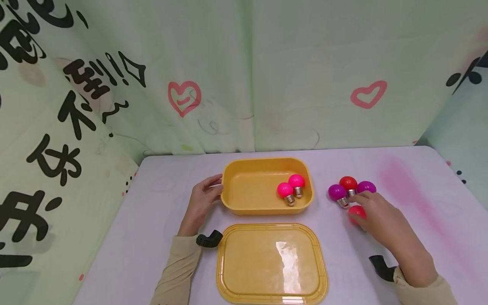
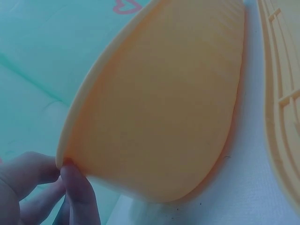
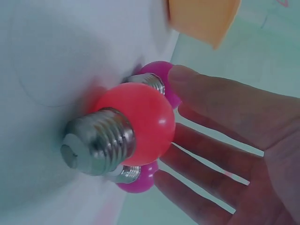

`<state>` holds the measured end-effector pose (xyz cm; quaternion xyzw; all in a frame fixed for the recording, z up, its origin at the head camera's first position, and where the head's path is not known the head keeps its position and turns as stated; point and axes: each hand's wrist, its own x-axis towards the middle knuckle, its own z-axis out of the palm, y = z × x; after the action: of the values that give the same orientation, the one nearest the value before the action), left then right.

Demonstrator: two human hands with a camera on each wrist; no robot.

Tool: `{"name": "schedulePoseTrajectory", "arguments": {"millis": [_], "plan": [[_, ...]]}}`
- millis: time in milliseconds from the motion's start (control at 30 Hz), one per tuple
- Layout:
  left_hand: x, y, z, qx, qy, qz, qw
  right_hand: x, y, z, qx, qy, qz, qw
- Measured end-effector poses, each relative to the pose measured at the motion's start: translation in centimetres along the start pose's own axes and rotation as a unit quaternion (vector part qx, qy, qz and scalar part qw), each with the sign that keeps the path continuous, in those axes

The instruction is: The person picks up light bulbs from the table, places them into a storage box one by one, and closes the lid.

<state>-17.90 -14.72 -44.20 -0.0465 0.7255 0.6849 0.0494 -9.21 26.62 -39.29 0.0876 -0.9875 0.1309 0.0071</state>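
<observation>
A yellow plastic box point(image 1: 249, 186) stands on the table, and my left hand point(image 1: 202, 203) pinches its left rim between thumb and fingers. Inside, toward the right, lie two pink light bulbs point(image 1: 285, 190) with silver screw bases. My right hand point(image 1: 381, 216) reaches over a group of loose bulbs, its fingers loosely extended beside a pinkish-red bulb point(image 3: 143, 122). Beyond that one are a red bulb point(image 1: 348, 183) and two purple bulbs, one on the left point(image 1: 337, 192) and one on the right point(image 1: 367, 187). Whether the right fingertips touch any bulb is hard to tell.
In front of the box, a matching yellow lid point(image 1: 255, 262) lies flat on the white table point(image 1: 160, 190). A pale curtain point(image 1: 305, 63) with drawn hearts and black characters hangs behind and to the left. Pink staining marks the table's right part.
</observation>
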Motion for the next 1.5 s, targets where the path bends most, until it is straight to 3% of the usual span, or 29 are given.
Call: {"name": "schedulePoseTrajectory", "arguments": {"millis": [200, 433, 667, 1033, 1500], "plan": [[0.0, -0.2, -0.1, -0.013, 0.002, 0.002, 0.9999, -0.2, 0.5, 0.5, 0.002, -0.016, 0.012, 0.9998], [-0.1, -0.2, 0.0, -0.004, 0.003, 0.001, 1.0, -0.3, 1.1, 1.1, 0.004, -0.011, -0.005, 0.9999], [-0.1, -0.2, 0.2, 0.0, 0.007, 0.0, 1.0, -0.3, 0.8, 0.5, 0.008, -0.016, 0.0, 0.9998], [0.0, -0.2, 0.1, -0.004, 0.006, 0.006, 1.0, 1.0, -1.8, -1.3, 0.01, -0.006, -0.01, 0.9999], [0.0, -0.2, 0.1, 0.0, 0.009, -0.002, 1.0, 2.9, -5.5, -2.2, 0.046, 0.02, -0.064, 0.9966]]}}
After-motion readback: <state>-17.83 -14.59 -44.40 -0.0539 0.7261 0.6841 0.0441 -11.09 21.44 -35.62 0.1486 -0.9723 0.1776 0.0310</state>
